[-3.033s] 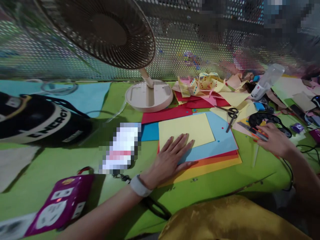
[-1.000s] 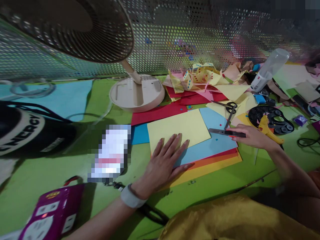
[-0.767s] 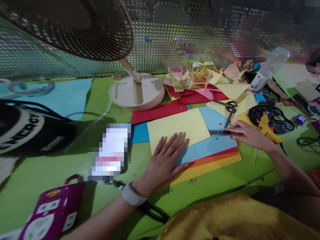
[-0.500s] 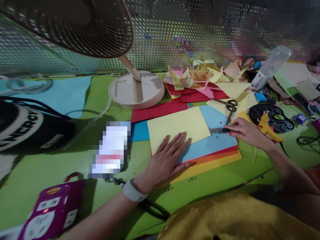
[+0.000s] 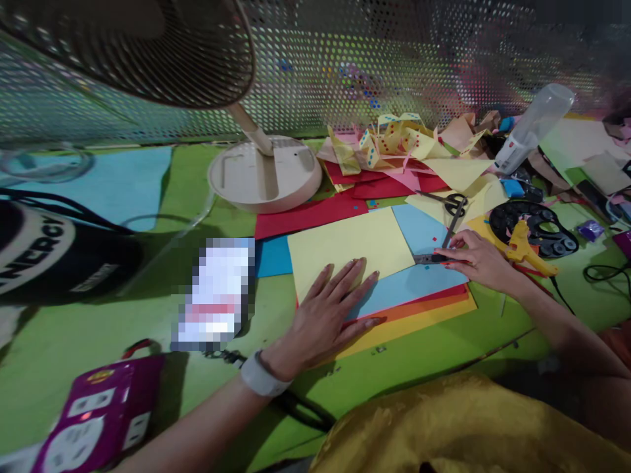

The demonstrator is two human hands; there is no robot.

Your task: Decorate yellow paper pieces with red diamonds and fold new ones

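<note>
On the paper stack, I log the left hand [image 5: 325, 315] pressed flat, fingers spread, pinning the yellow sheet [image 5: 345, 246]. The right hand [image 5: 476, 259] pinches a ruler [image 5: 428, 259] lying on the blue sheet [image 5: 419, 282]. Step, as I judge it: placing the ruler. The next move needs it squared to the yellow edge.

Fan base [image 5: 265, 172] behind yellow sheet [image 5: 345, 246]

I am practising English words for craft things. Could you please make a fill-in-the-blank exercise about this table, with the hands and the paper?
1. The left hand lies flat on the top sheet, whose colour is ____.
2. The right hand holds a ____ on the blue sheet.
3. The round base behind the sheets belongs to a ____.
Missing words: yellow; ruler; fan.
</note>
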